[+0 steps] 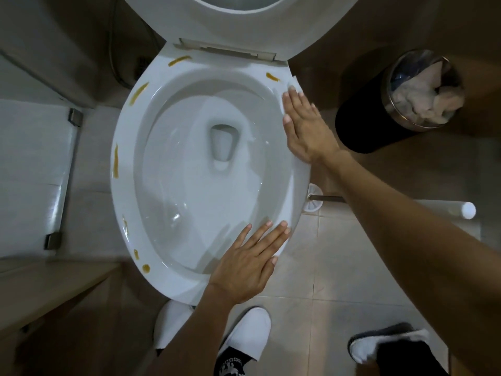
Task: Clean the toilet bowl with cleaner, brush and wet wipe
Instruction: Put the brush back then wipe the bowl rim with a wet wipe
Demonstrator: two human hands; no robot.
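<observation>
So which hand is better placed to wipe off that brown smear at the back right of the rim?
The right hand, probably. It lies flat on a white wipe on the rim's right side, fingertips just short of the brown smear. The left hand rests on the front rim, far from it.

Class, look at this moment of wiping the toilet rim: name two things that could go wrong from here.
The right hand presses the wet wipe flat on the rim, just short of a brown smear; bare fingers could touch it. The smears on the far side could be missed, since both hands, the left hand too, are on the near side.
</observation>
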